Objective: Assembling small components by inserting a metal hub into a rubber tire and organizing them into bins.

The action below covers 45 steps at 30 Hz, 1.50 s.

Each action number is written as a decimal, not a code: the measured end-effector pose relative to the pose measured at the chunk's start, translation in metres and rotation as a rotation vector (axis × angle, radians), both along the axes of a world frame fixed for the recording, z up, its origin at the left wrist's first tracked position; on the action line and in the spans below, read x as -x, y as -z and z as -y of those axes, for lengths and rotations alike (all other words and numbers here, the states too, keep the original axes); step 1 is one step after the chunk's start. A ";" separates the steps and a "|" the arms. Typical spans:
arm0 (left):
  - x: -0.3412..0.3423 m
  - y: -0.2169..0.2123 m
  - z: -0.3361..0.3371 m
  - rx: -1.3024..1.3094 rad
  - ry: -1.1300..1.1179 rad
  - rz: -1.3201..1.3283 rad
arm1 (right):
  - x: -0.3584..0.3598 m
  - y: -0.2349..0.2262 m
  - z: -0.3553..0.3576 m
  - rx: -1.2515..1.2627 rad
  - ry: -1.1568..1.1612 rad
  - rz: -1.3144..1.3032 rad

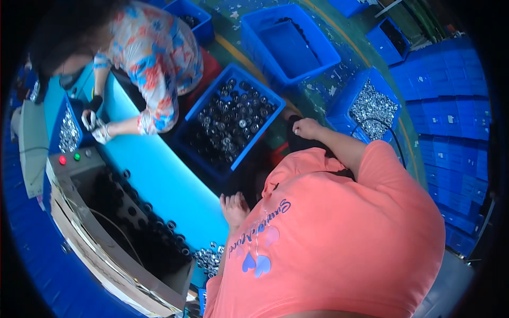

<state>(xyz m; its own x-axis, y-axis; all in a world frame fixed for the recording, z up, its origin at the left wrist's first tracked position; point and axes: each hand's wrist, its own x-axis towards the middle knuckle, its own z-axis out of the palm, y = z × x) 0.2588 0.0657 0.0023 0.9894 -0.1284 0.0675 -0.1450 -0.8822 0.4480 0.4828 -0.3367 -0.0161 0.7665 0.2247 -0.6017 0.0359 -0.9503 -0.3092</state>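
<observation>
My left hand (235, 209) rests at the near edge of the light-blue work table (164, 172). Its fingers are loosely bent with gaps between them, and I see nothing in them. Farther right, my right hand (307, 129) lies on my dark-clad leg, fingers curled in and no object showing. Close to my left hand, a pile of small silver metal parts (209, 257) sits on the table. A row of black ring-shaped parts (154, 217) runs along the table beside a machine housing (101, 228).
A co-worker in a flowered top (154, 58) works across the table, gloved hands (97, 130) at a small dark piece. Blue crates hold black round parts (233, 122) and silver parts (374, 106). Another blue crate (289, 45) and stacked blue boxes (450, 132) stand farther off.
</observation>
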 end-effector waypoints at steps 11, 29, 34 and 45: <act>-0.104 -0.007 0.130 -0.308 -0.140 -0.497 | -0.121 0.103 0.201 -0.207 0.025 -0.092; -0.476 0.044 0.472 0.416 -0.270 -0.517 | -0.191 0.103 0.503 -0.298 0.443 -0.123; -0.543 0.063 0.512 0.392 -0.122 -0.599 | -0.218 0.113 0.478 -0.259 0.381 -0.146; -0.686 0.189 0.532 0.444 -0.041 -0.782 | -0.356 0.164 0.472 -0.321 0.515 -0.163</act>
<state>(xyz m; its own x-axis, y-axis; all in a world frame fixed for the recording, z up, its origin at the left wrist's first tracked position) 0.9449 -0.4659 -0.1862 0.7766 -0.2146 -0.5923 0.3724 -0.6019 0.7064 0.8393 -0.8092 -0.1800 0.7288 0.0402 -0.6836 -0.4732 -0.6921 -0.5451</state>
